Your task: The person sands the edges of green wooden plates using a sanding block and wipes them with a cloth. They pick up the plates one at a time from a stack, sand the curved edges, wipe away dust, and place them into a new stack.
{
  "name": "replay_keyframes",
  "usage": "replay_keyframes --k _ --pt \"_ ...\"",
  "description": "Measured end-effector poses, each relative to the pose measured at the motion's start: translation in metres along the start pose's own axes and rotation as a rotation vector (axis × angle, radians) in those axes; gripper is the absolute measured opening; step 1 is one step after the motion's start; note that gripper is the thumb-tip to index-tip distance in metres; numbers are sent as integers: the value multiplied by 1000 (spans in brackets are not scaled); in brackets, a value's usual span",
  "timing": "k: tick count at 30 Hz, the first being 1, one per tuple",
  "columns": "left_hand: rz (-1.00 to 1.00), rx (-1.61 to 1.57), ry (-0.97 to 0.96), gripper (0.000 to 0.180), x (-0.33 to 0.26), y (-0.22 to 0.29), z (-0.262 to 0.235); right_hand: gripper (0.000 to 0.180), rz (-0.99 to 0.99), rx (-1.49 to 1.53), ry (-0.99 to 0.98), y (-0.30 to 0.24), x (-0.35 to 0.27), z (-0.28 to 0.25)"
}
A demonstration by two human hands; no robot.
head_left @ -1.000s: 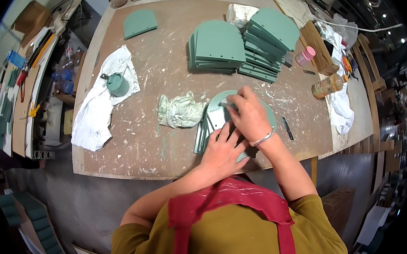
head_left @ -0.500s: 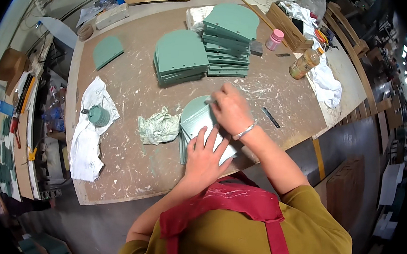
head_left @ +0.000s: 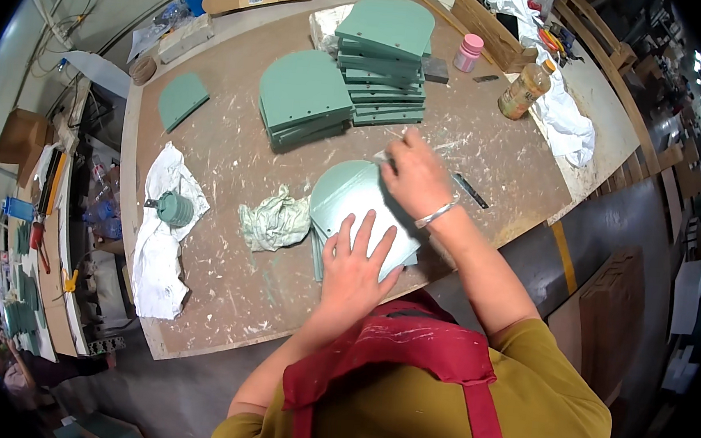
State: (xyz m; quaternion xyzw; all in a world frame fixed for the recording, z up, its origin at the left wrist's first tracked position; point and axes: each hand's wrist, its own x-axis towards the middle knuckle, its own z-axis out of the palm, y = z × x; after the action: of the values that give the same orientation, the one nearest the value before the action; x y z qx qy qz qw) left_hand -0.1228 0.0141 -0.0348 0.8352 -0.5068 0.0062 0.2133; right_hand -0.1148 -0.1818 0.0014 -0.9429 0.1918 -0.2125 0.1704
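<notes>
A green panel with one rounded end lies on a few similar panels near the table's front edge, its face shiny with glare. My left hand rests flat on it, fingers spread. Above the panel's right edge, my right hand has its fingers pinched round a small greyish flat piece, mostly hidden by them. A crumpled, green-stained cloth sits just left of the panel. To the right of my right hand lies a thin dark blade-like tool.
Behind are a low stack and a taller stack of green panels. A single panel lies far left. On a white cloth sits a green container. A pink bottle and an amber bottle stand at right.
My right hand has moved up and right from over the panel to its right edge, with the grey piece. The left hand stays on the panel; the view has shifted slightly.
</notes>
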Motion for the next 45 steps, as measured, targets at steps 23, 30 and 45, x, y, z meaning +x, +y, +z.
replay_keyframes --k 23,30,45 --pt "19 7 52 55 0 1 0 14 -126 -17 -36 -7 10 5" --pt "23 -2 29 59 0 1 -1 13 -37 -10 -17 2 5 0" --pt "108 14 -66 60 29 -16 -24 31 62 195 84 26 -6 -24"
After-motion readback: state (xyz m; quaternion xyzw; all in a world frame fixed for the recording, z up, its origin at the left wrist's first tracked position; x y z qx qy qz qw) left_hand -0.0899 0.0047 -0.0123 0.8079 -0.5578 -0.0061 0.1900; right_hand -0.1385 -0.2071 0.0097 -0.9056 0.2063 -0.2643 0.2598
